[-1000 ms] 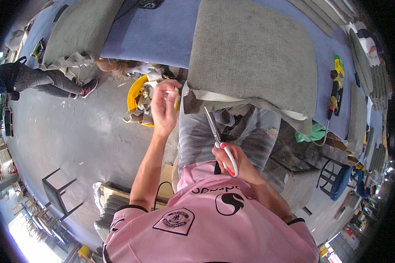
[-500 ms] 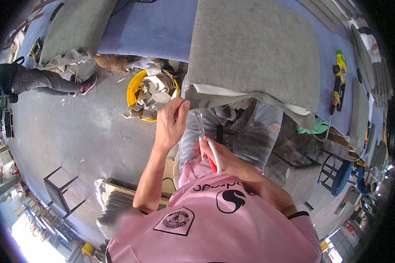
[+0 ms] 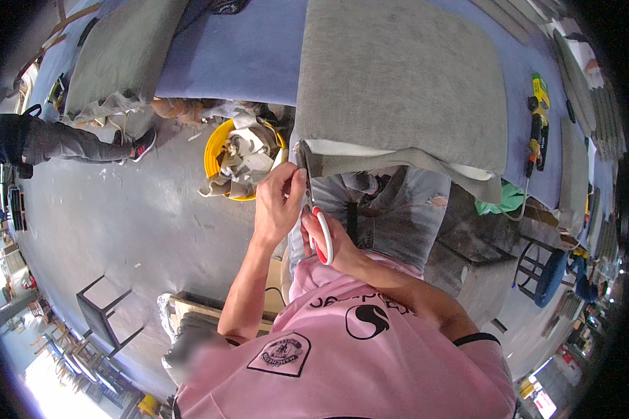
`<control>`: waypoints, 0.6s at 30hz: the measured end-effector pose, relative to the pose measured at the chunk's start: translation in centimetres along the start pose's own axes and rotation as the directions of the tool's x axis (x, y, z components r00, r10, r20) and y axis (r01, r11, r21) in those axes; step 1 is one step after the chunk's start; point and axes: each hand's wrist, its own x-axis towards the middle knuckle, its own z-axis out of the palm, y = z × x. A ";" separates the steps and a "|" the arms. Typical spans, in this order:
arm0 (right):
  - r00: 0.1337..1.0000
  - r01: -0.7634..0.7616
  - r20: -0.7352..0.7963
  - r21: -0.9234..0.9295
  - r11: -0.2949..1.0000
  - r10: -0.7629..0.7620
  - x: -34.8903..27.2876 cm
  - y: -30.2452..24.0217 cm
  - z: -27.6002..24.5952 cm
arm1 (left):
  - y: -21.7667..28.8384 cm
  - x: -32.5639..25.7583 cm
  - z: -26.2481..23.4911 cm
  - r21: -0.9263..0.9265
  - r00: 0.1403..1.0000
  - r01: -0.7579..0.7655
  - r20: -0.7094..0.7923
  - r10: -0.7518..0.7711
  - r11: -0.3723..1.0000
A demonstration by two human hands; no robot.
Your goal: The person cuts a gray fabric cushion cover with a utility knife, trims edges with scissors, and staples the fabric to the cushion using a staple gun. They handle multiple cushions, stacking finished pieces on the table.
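Note:
A grey fabric-covered cushion panel [image 3: 398, 77] lies at the front of the table, its loose cloth edge [image 3: 412, 159] hanging over my lap with white backing showing. At the near left corner, my left hand [image 3: 278, 201] is closed, with thumb and finger pinching the hanging cloth. My right hand [image 3: 342, 246] grips scissors [image 3: 324, 244] with red and white handles. Their blades point up to the cloth beside my left fingertips; whether cloth lies between the blades is hard to make out.
Left of my hands stands a yellow bucket [image 3: 212, 157] full of fabric scraps. A yellow and black tool [image 3: 536, 133] lies on the blue table [image 3: 237, 63] at right. Another person's legs [image 3: 77, 143] are at far left. Stools [image 3: 99, 318] stand on the floor.
My right hand has brought the scissors up and left to the cloth corner, and the blades are closer together. My left hand still pinches near that corner.

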 end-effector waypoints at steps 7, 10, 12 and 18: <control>0.981 -0.147 0.159 0.230 0.962 0.111 0.2 1.0 -0.6 | -1.2 -0.5 -0.6 0.047 0.996 0.085 0.023 -0.086 0.995; 0.982 -0.119 0.173 0.231 0.966 0.080 -0.5 1.0 -0.5 | -0.9 -0.5 -0.7 0.039 0.993 0.115 0.021 -0.116 0.993; 0.987 -0.094 0.146 0.242 0.966 0.060 -0.7 1.1 -0.4 | -1.0 -0.5 -0.5 0.004 0.996 0.085 0.002 -0.085 0.996; 0.997 0.072 -0.003 0.053 0.996 -0.072 0.3 1.0 -0.3 | -1.3 -0.5 -0.8 0.040 0.990 0.127 0.054 -0.129 0.991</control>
